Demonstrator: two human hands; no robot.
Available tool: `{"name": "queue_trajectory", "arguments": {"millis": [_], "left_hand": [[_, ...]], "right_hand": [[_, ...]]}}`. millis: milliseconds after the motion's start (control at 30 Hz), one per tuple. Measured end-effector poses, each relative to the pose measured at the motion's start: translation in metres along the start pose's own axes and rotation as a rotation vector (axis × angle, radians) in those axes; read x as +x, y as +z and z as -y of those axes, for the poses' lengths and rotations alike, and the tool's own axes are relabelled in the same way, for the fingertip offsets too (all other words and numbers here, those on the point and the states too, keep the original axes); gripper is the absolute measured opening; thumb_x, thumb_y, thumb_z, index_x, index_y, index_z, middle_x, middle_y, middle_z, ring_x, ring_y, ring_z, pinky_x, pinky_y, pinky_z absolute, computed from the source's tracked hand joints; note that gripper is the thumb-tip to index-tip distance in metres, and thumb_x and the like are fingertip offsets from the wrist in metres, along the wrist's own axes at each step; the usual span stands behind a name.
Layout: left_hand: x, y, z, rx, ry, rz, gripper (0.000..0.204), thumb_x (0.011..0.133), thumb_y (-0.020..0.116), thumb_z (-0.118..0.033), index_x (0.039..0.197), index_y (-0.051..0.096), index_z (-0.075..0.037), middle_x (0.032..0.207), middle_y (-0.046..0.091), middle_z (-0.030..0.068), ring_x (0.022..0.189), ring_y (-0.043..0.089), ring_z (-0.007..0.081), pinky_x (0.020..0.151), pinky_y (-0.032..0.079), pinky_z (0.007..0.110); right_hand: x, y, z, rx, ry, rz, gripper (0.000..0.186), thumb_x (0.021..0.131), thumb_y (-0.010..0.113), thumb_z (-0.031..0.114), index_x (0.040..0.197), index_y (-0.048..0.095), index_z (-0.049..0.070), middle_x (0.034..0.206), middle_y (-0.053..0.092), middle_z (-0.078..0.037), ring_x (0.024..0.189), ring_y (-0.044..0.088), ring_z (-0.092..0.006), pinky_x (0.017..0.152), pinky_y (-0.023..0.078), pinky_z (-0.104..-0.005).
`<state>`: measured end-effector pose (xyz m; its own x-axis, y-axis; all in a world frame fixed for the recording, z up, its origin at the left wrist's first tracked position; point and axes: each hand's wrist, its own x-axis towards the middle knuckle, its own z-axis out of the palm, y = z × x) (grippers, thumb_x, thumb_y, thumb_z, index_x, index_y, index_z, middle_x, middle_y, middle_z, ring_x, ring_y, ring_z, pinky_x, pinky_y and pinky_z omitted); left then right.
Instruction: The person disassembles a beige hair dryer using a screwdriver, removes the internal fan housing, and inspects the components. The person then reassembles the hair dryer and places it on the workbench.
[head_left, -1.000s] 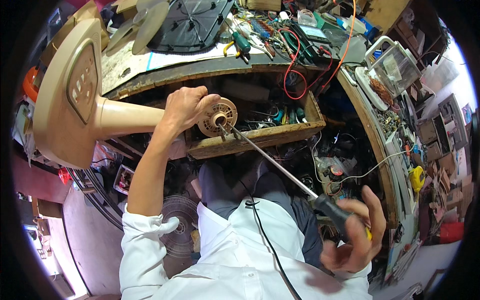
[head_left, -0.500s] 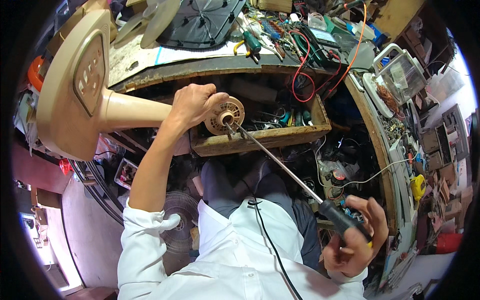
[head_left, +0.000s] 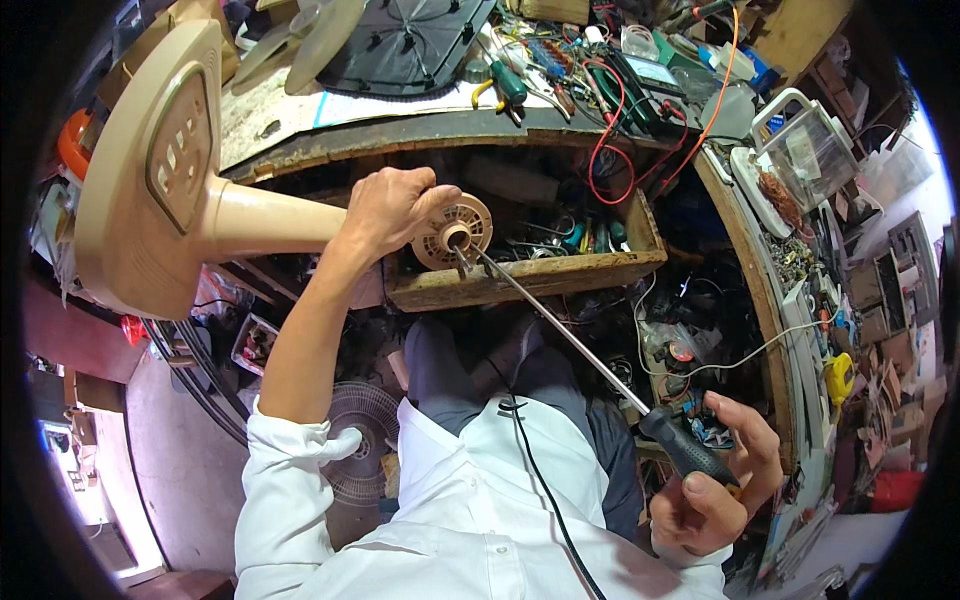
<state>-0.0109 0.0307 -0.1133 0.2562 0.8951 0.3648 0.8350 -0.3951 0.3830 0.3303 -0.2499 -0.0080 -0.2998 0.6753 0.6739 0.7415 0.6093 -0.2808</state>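
Observation:
A beige fan stand [head_left: 270, 218] lies sideways at the left, its wide control base outward and its neck pointing right. My left hand [head_left: 385, 215] is closed around the far end of the neck, just behind a round vented disc with a hollow centre [head_left: 470, 215]. Fingers of my right hand [head_left: 720, 490] grip the black handle of a long screwdriver [head_left: 685, 440]. Its metal shaft runs up and left to the lower edge of the disc. Whether the tip sits in a screw is too small to tell.
Behind the disc, an open wooden drawer [head_left: 530, 280] holds hand tools. The cluttered workbench [head_left: 440, 128] carries pliers, test leads and a black panel [head_left: 400, 45]. A fan grille [head_left: 360, 440] is by my legs. A black cable [head_left: 540, 480] hangs over my shirt.
My right-hand fingers have shifted around the screwdriver handle, with the thumb now across its end. The left hand and the fan stand stay nearly in place.

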Motion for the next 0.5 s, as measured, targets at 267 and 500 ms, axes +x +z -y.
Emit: {"name": "queue_trajectory", "arguments": {"millis": [267,500], "left_hand": [[0.000,0.000,-0.004,-0.036,-0.011,0.018,0.052,0.097,0.065,-0.053,0.078,0.066,-0.004,0.064,0.062,0.0163,0.060,0.062,0.0346,0.058,0.047,0.045],[-0.001,-0.001,-0.006,-0.026,-0.013,0.015,0.051,0.097,0.065,-0.052,0.078,0.067,-0.005,0.065,0.063,0.0164,0.060,0.063,0.0344,0.058,0.047,0.044]], "right_hand": [[0.003,-0.004,-0.002,-0.062,-0.087,0.034,0.035,0.083,0.071,0.000,0.117,0.068,0.012,0.141,0.050,-0.016,0.093,0.069,-0.0327,0.083,0.057,-0.0447],[-0.006,-0.004,-0.005,-0.024,0.013,0.024,0.042,0.076,0.074,-0.004,0.114,0.070,0.015,0.136,0.055,-0.019,0.093,0.069,-0.0321,0.078,0.057,-0.0417]]}}
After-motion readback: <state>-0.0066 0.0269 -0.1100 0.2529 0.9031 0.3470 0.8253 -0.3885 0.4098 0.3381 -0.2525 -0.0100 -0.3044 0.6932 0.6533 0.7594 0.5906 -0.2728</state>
